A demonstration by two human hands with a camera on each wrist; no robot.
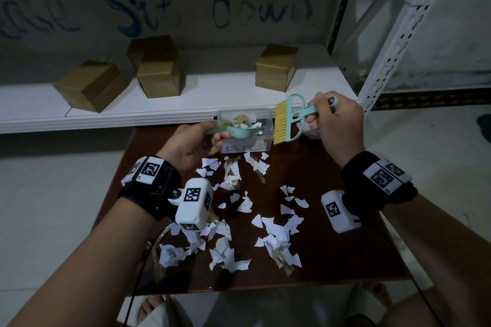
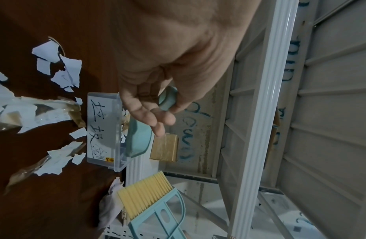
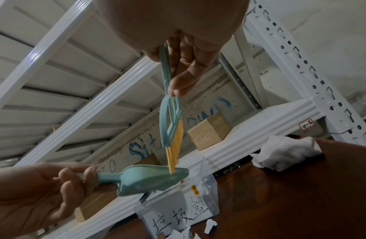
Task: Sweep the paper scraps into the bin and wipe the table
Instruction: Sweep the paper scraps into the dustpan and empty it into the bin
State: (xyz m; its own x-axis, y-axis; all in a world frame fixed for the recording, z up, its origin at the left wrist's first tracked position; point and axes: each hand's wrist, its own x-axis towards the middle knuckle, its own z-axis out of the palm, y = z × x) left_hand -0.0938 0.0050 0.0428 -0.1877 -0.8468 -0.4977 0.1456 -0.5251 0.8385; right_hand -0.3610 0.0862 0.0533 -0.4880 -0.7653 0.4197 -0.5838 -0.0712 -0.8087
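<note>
While the left hand [image 1: 191, 145] grips the dustpan [image 1: 239, 132] over the bin [image 1: 245, 130], the right [image 1: 337, 125] pinches the brush [image 1: 288, 119]. Some scraps [image 1: 239, 215] are binned; most litter the table [image 1: 345, 255], unwiped

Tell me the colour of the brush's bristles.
Yellow bristles on a pale teal brush; the left wrist view shows them best.

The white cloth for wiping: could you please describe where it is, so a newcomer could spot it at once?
Start at the brown table and go to its far right corner by the shelf. The cloth lies crumpled there, right of the clear bin; unlike the flat paper scraps, it is one thick, soft lump.
</note>
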